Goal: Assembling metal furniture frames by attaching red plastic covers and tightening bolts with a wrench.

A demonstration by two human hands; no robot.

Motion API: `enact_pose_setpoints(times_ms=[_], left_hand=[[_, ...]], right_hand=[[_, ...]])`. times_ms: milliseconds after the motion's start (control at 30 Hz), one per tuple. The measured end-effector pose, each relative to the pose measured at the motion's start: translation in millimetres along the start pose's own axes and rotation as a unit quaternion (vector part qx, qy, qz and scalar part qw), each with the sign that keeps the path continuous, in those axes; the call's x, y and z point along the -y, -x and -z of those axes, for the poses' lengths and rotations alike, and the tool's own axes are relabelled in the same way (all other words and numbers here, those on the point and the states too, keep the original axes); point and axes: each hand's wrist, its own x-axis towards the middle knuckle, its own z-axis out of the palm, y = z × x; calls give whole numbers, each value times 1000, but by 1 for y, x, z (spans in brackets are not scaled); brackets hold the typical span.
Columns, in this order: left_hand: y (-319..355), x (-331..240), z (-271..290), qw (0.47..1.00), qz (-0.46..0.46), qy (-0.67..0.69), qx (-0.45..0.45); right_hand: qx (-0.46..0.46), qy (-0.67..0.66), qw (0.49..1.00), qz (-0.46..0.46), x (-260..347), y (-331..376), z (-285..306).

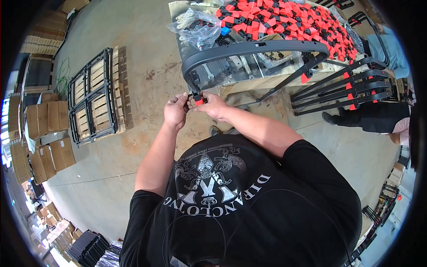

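Observation:
A black bent metal frame (253,47) rests across the front of the worktable, its left end curving down toward me. At that end sits a small red-and-black plastic piece (199,101). My right hand (214,107) grips this piece from the right, thumb and fingers closed around it. Just left of it, my left hand (177,111) is closed in a pinch close to the frame's end. What lies between its fingertips is too small and hidden to name.
Many red and black plastic pieces (275,20) are heaped on the table, with a plastic bag (202,33) and a wrench (208,72) nearby. More black frames (342,91) stand at right near another person (373,118). A pallet (120,91) with frames lies left, beside cartons (38,120).

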Motion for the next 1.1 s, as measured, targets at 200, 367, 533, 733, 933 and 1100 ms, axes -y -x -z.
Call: enact_pose_setpoints(times_ms=[200,367,533,733,933,1100], left_hand=[[-4,-2,0,999,32,41,10],[-7,0,5,992,71,103,31],[-12,4,5,988,85,128,23],[-16,1,1,989,99,82,74],[-14,-6,-12,986,24,-160,-49],[22,3,-33,950,-42,-286,-122]], right_hand=[[29,-66,996,-55,-9,-6,5],[64,-102,984,-131,1,1,12],[75,-102,980,-152,12,9,13],[94,-119,983,-103,7,11,12],[79,-97,983,-132,1,10,15],[45,-117,984,-125,7,15,15]])
